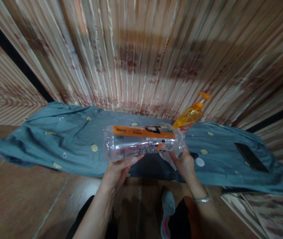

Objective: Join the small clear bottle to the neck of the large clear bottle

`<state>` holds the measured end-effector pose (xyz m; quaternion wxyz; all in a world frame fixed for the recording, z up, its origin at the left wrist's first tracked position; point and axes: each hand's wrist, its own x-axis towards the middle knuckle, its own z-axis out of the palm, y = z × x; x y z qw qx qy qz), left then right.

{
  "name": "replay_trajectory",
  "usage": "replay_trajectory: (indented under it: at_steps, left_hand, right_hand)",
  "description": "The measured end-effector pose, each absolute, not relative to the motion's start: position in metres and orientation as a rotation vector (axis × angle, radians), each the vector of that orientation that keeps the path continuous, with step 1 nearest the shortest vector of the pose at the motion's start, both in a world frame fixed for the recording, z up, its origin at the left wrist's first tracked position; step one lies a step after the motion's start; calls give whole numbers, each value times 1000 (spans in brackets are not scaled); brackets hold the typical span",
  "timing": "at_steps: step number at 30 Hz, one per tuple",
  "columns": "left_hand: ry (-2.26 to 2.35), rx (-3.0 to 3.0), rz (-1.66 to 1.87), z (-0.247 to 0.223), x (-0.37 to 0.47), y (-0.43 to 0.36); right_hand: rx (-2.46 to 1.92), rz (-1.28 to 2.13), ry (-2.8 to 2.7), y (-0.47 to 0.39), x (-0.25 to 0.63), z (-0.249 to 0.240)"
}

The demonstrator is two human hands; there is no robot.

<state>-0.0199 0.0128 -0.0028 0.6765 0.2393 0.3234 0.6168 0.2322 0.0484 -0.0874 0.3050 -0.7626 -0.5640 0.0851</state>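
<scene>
A large clear plastic bottle (131,146) with an orange and black printed label lies sideways across both my hands, above the cloth-covered surface. My left hand (120,169) supports it from below near its base, on the left, with the thumb along the underside and the fingers mostly hidden. Around the narrow neck end, on the right, my right hand (184,162) is closed. Something white and thin, like a tissue (168,160), hangs or lies below the bottle beside my right hand. Just right of that hand lie a white round cap (199,162) and a small dark object (194,155).
An orange pump bottle (190,116) stands behind the clear bottle's neck end. A dark phone (251,157) lies on the right of the blue-green cloth (77,139) with yellow pineapple prints. A pleated patterned curtain (136,66) hangs behind; black poles (17,53) slant at the sides.
</scene>
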Motion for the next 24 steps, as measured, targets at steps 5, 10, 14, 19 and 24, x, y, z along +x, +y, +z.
replay_trajectory:
  at_steps: [5, 10, 14, 19, 24]
  left_hand:
    - [731, 552, 1394, -3, -20, 13]
    - [739, 566, 1382, -3, -20, 13]
    - [744, 566, 1379, -3, -20, 12]
    - [752, 561, 1379, -2, -19, 13]
    - [750, 559, 1391, -2, -19, 13]
  right_hand:
    - [-2048, 233, -1476, 48, 232, -86]
    - [-2055, 251, -1477, 47, 231, -85]
    - [-2025, 262, -1477, 47, 231, -85]
    - [-2004, 261, -1476, 47, 232, -86]
    - [-2004, 248, -1483, 48, 233, -88]
